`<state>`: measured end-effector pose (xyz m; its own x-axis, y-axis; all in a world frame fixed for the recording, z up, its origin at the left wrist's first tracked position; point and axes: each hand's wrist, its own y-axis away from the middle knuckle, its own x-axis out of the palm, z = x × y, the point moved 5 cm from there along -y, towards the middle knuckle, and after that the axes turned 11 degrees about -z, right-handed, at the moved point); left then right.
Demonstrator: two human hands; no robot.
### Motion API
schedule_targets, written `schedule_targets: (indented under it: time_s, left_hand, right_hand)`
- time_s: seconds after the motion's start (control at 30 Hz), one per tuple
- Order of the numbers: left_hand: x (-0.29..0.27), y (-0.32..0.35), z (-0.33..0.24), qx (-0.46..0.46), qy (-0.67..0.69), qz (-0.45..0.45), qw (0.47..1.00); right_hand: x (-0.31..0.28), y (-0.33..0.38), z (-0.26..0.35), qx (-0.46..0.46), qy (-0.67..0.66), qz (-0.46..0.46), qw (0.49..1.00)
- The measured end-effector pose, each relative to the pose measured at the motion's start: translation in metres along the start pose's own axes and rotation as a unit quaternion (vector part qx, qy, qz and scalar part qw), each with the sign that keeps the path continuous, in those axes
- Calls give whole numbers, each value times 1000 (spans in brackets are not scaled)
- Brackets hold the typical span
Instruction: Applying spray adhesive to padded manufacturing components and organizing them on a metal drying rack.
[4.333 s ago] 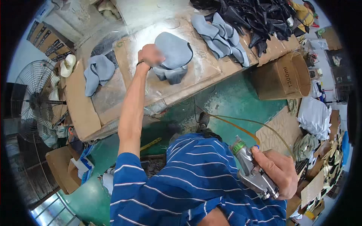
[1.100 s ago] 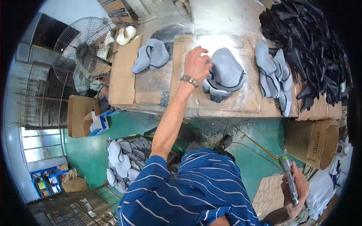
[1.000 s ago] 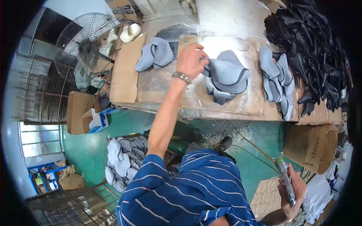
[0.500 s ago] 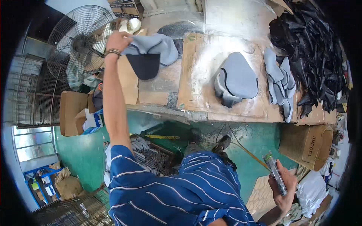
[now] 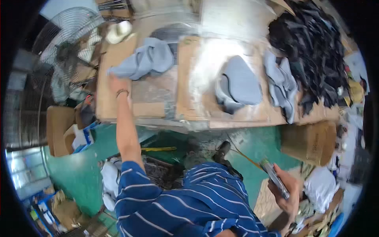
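Note:
My left hand [image 5: 118, 83] reaches out to the left end of the workbench [image 5: 150, 111], at the lower-left tip of a heap of grey shaped fabric pieces [image 5: 147, 60]. The picture is blurred there, so I cannot tell whether the fingers grip the fabric. A second set of grey pieces [image 5: 240, 84] lies on a whitened cardboard sheet [image 5: 197, 79] in the middle. My right hand [image 5: 289, 190] is low at my right side, shut on a slim metal spray tool [image 5: 273, 178] with a thin hose.
More grey pieces [image 5: 281, 84] lie at the right beside a big heap of black pieces [image 5: 312, 47]. A standing fan [image 5: 65, 59] is at far left, with a white roll [image 5: 119, 31] near it. A cardboard box [image 5: 312, 141] stands on the green floor.
My left hand carried a grey piece from the middle cardboard over to the left heap. It has since dropped lower, to the heap's near edge. My right hand stays low with the tool.

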<state>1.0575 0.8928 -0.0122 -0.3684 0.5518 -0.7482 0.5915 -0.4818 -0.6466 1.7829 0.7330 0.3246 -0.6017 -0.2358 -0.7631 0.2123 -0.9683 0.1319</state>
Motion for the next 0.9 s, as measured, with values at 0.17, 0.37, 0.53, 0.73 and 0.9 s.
schedule_targets:
  time_s: [0.17,0.37,0.53,0.73,0.9]
  left_hand:
    - [-93,76,-113,29,372,59,926]
    - [-384,167,-308,181,700,260,640]
    - [-467,208,-377,274,765,300,500]
    - [-488,248,-415,329,732,337,493]
    - [-507,265,-434,360,714,334,499]
  right_hand:
    - [17,-33,-18,-31,-33,19,999]
    - [28,-51,-34,48,-65,35,996]
    - [30,-44,-56,42,-72,39,996]
    - [24,-28,-91,29,-71,45,996]
    - [23,-16,-128,-25,-69,7,997]
